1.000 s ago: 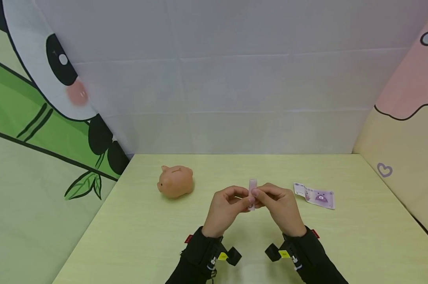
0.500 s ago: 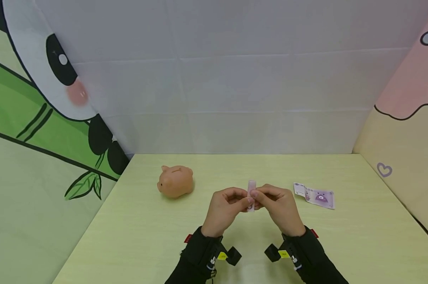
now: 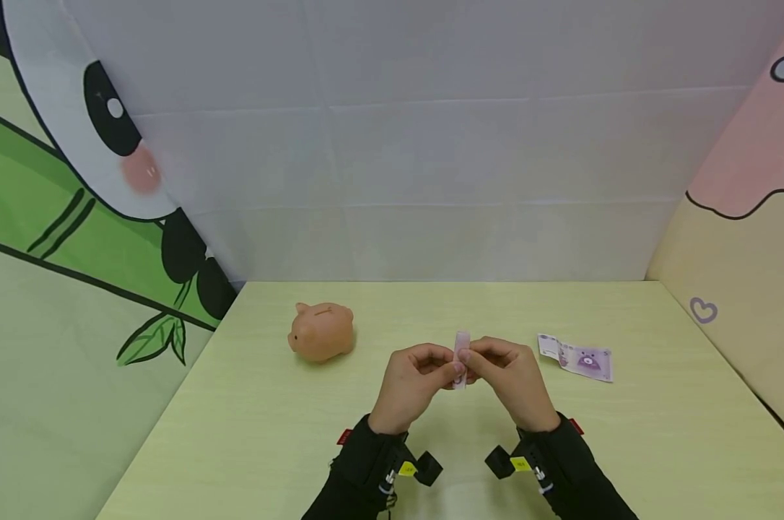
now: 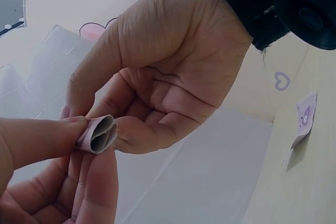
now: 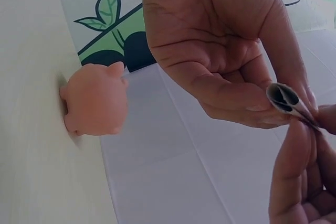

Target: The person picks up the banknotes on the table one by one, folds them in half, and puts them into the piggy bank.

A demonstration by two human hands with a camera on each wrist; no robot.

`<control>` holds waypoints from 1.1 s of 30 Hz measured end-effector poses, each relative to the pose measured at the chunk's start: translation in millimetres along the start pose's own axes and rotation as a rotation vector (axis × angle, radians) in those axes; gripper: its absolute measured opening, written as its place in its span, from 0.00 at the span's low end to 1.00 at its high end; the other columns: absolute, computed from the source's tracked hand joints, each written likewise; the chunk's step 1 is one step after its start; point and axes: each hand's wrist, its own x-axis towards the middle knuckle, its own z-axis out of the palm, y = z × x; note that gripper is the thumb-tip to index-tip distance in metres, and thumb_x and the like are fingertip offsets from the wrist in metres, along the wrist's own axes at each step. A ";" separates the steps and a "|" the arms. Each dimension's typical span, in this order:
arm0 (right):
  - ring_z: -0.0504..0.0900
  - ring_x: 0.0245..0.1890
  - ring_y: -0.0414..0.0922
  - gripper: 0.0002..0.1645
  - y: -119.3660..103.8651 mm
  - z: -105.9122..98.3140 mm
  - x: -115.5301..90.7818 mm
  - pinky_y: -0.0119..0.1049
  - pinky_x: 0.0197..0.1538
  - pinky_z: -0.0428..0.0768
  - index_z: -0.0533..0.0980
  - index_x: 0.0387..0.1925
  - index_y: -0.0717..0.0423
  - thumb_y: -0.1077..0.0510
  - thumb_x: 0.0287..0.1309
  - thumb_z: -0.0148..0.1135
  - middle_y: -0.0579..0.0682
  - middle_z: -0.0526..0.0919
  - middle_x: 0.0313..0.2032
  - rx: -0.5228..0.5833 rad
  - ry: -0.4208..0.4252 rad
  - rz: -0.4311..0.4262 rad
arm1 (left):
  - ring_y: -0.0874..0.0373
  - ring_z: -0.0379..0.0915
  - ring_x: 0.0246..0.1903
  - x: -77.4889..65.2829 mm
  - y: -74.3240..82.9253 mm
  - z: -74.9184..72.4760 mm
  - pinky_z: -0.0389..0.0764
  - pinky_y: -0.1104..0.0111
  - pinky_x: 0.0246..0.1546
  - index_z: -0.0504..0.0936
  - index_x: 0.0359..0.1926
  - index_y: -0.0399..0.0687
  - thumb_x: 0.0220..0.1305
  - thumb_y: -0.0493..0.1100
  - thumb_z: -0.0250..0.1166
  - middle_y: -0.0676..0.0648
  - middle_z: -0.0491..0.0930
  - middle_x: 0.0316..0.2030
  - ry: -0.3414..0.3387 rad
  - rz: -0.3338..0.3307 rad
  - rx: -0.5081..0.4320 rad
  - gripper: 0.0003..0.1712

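Pale yellow table [image 3: 236, 440] spreads before you, with white cloth [image 3: 431, 159] rising behind it; above the tabletop, at the middle, is the rolled note [image 3: 460, 350], a narrow pinkish tube standing roughly upright between your two hands; both wrist views show its hollow end, with curled layers inside; your left hand [image 3: 413, 380] grasps it between thumb and fingers; your right hand [image 3: 514, 377] pinches it too, thumb in front, the fingertips of both hands close together on the paper.

Near your right hand, on the table, lies a second note [image 3: 587, 362], purple and creased, a small bear face printed on it; farther off to the left sits an orange-pink piggy bank [image 3: 322, 334], upright, slot on its back; black sleeves [image 3: 359, 469] cover your forearms, a small camera [image 3: 427, 469] at each wrist; cartoon shapes decorate the side walls [image 3: 749, 332].
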 end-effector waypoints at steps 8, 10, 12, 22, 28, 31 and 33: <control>0.81 0.32 0.40 0.15 -0.7 -1.7 0.2 0.34 0.40 0.83 0.79 0.46 0.68 0.59 0.65 0.61 0.41 0.84 0.33 0.045 0.012 0.032 | 0.65 0.83 0.31 0.0 -1.4 2.6 0.85 0.70 0.38 0.83 0.42 0.30 0.63 0.36 0.67 0.30 0.84 0.39 -0.035 0.009 0.011 0.11; 0.81 0.32 0.41 0.14 -0.6 -2.2 0.6 0.34 0.41 0.83 0.79 0.46 0.66 0.59 0.65 0.62 0.42 0.84 0.33 0.054 0.018 0.036 | 0.65 0.83 0.31 0.4 -2.4 3.5 0.85 0.70 0.38 0.83 0.41 0.31 0.63 0.36 0.67 0.30 0.84 0.39 -0.036 0.007 0.018 0.10; 0.81 0.32 0.40 0.12 -0.5 -2.6 1.0 0.33 0.40 0.83 0.80 0.45 0.64 0.58 0.65 0.62 0.41 0.84 0.33 0.055 0.023 0.037 | 0.65 0.83 0.30 0.7 -3.1 4.1 0.85 0.70 0.38 0.84 0.41 0.31 0.63 0.36 0.67 0.31 0.84 0.39 -0.032 0.007 0.022 0.10; 0.81 0.31 0.40 0.14 0.1 -2.7 1.5 0.33 0.40 0.83 0.79 0.45 0.69 0.60 0.65 0.61 0.40 0.84 0.32 0.069 0.039 0.029 | 0.65 0.82 0.30 1.2 -6.1 5.1 0.85 0.69 0.38 0.83 0.41 0.31 0.62 0.36 0.67 0.30 0.84 0.39 -0.031 0.019 0.022 0.10; 0.80 0.30 0.40 0.14 0.5 -3.2 1.5 0.33 0.37 0.81 0.79 0.44 0.69 0.60 0.65 0.61 0.41 0.83 0.30 0.066 0.049 0.022 | 0.64 0.83 0.32 1.9 -9.4 5.7 0.85 0.68 0.39 0.83 0.43 0.31 0.62 0.37 0.68 0.31 0.83 0.40 -0.042 -0.007 -0.008 0.12; 0.80 0.28 0.41 0.12 -0.2 -3.3 1.0 0.33 0.35 0.80 0.80 0.42 0.67 0.60 0.65 0.62 0.41 0.83 0.27 0.062 0.056 0.017 | 0.64 0.83 0.33 1.5 -11.3 5.5 0.85 0.68 0.40 0.83 0.43 0.31 0.62 0.38 0.68 0.32 0.83 0.41 -0.063 -0.016 -0.017 0.13; 0.79 0.28 0.41 0.12 -0.5 -3.2 1.0 0.34 0.35 0.80 0.80 0.42 0.67 0.60 0.65 0.61 0.41 0.83 0.26 0.065 0.057 0.008 | 0.65 0.83 0.33 0.8 -12.2 5.1 0.85 0.68 0.40 0.83 0.43 0.31 0.62 0.39 0.68 0.32 0.84 0.41 -0.077 -0.009 -0.009 0.13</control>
